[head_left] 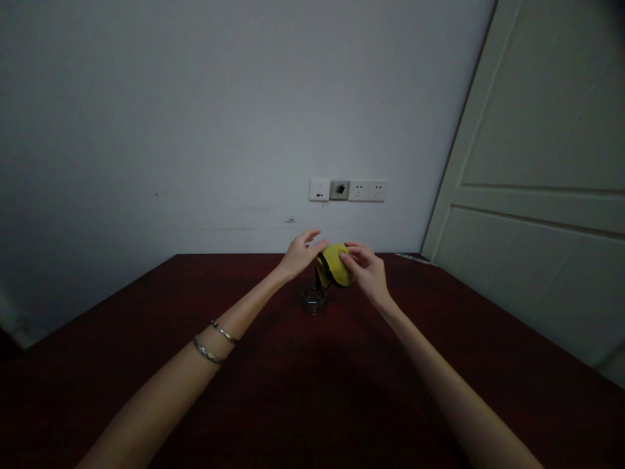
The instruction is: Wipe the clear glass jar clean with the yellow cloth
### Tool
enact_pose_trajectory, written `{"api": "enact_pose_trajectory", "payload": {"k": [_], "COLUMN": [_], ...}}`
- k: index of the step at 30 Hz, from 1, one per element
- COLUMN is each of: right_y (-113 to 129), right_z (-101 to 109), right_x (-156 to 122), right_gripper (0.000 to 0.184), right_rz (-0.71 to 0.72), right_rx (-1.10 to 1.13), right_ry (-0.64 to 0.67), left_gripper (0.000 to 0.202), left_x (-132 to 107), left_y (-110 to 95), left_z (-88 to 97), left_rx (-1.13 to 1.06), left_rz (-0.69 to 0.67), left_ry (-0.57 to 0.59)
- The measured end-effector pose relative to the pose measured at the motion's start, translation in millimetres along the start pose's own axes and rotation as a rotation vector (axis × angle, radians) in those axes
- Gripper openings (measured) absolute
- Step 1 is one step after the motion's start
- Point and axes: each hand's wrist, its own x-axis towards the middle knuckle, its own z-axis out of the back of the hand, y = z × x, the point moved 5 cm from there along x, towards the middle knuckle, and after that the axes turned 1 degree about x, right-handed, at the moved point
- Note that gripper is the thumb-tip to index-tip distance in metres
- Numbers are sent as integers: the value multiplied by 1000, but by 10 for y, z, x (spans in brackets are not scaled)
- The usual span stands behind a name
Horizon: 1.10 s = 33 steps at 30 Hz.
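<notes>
Above the middle of the table is a yellow cloth-like item with black edging (336, 266); its exact kind does not show. My right hand (368, 268) pinches it from the right, thumb in front and fingers behind. To its upper left, my left hand (300, 255) has thumb and fingers apart. The left thumb reaches the item's top edge; whether it touches cannot be told. Just below the item, a small round clear glass dish (314, 299) rests on the table, and a dark part hangs down behind its rim.
The dark red table (312, 391) runs back to a pale wall with a row of sockets (359, 190). A thin flat strip (415, 259) lies at the table's back right corner. On the right stands a pale panelled door (541, 182).
</notes>
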Motion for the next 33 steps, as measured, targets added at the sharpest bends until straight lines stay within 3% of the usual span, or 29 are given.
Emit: {"api": "enact_pose_trajectory", "payload": {"k": [3,6,12,15,18,22,27,30,33], "right_y": [32,42,-49,-115,-176,-302,-610,-751,-747], "right_z": [109,159,147,98,68,191,348,252,-5], "right_x": [106,128,66,20,-27,-31,14,-1,-45], "right_gripper": [22,23,34,48,46,36,35,31,34], "right_rz": [-8,-20,-129,-202,-254,-272,-273,-213,-90], "right_rx": [59,94,133,140,103,-10,-174,-289,-392], "right_ry": [-108,-155,-101,-10,99,132,174,251,379], "left_gripper": [47,39,25,26,28,36,85,105,121], "left_x": [-64,-159,-160,-141,-107,-31,-155,-371,-554], "left_y": [-132,-172,-70,-20,72,338,955,1292,1520], "left_z": [-131,-264,-294,-269,-261,-221,-16,57,5], "left_rx": [-6,-46,-57,-81,-123,-94,-27,13,63], "left_rz": [-70,-114,33,65,76,78,254,307,287], "left_ry": [245,427,384,339,323,379,392,415,510]}}
